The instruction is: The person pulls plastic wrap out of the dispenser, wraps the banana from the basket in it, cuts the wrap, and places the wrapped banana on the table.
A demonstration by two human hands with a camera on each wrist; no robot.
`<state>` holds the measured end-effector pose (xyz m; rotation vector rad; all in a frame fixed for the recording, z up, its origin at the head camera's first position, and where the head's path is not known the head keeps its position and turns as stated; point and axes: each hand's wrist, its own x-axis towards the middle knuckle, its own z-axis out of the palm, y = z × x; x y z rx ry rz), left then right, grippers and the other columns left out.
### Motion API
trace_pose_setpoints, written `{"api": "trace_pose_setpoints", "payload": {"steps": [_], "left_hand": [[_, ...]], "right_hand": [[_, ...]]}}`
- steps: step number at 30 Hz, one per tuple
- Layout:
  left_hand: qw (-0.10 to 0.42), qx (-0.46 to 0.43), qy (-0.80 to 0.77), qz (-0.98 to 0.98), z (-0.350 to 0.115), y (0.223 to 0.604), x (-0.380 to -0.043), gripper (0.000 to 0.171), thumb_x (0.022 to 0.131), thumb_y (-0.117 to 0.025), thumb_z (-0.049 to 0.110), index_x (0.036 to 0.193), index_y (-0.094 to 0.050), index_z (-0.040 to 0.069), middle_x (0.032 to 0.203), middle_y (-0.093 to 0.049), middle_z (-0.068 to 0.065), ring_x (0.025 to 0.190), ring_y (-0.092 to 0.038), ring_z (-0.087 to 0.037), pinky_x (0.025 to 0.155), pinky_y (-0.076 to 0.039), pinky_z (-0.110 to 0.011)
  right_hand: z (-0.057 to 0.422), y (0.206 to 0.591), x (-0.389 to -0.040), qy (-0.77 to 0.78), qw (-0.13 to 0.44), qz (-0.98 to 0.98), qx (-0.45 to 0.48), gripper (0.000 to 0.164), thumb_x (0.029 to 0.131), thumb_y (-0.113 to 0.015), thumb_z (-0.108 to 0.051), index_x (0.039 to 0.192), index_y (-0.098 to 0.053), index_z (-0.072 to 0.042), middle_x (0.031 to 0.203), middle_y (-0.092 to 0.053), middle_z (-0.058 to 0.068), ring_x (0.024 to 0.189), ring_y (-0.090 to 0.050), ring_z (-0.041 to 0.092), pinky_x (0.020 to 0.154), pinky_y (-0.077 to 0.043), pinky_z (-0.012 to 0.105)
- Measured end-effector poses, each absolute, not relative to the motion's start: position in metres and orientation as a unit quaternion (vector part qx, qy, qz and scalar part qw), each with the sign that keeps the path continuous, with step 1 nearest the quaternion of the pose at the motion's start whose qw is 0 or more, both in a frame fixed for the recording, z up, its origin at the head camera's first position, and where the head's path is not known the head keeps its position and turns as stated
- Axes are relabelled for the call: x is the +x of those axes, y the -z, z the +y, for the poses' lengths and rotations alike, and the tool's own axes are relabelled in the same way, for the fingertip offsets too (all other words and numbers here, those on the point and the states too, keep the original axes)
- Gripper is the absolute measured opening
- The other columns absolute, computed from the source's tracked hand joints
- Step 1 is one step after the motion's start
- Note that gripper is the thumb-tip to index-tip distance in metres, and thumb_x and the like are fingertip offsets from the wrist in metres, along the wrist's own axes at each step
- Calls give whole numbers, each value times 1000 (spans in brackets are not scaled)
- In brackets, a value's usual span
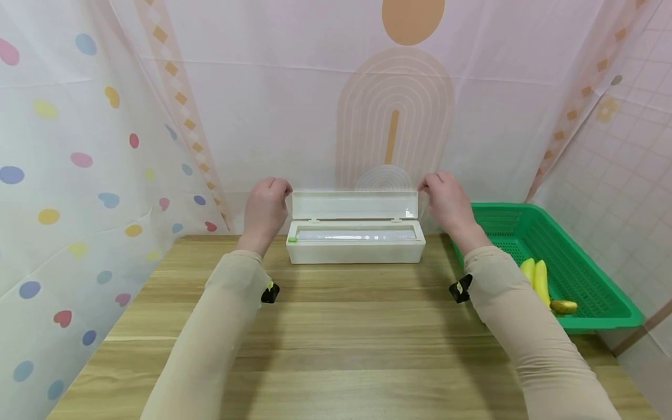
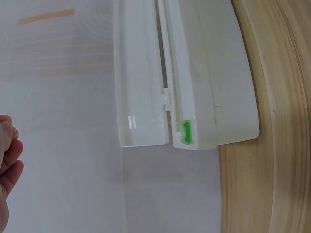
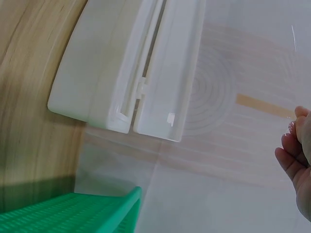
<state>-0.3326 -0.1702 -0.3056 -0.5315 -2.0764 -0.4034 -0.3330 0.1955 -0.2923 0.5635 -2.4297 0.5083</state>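
Note:
A white cling film dispenser sits at the table's back edge with its lid raised. Clear cling film shows inside the long opening. The green slide cutter is at the dispenser's left end. My left hand, held up beside the lid's left end, pinches a bit of clear film between thumb and fingers. Level with it at the lid's right end, my right hand likewise pinches clear film. Between the hands the film is so transparent that its extent is hard to make out.
On the right stands a green plastic basket holding yellow bananas. The wood-grain table spreads in front of the dispenser. A patterned curtain hangs close behind the table, with a dotted one on the left.

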Motion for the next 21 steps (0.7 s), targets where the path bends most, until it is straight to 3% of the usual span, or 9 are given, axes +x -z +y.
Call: {"api": "trace_pose_setpoints", "payload": {"steps": [21], "left_hand": [[458,-254,160,-837,-172,287,-325,12,84,-61,-17,87,-64,-5,81,-65,-20,78,-61,-37,72,-54,-44]], "right_hand": [[200,279,-328,-193,313,-904,217,12,95,-54,11,96,-63,3,98,-60,20,99,-54,38,88,-48,49]]}}
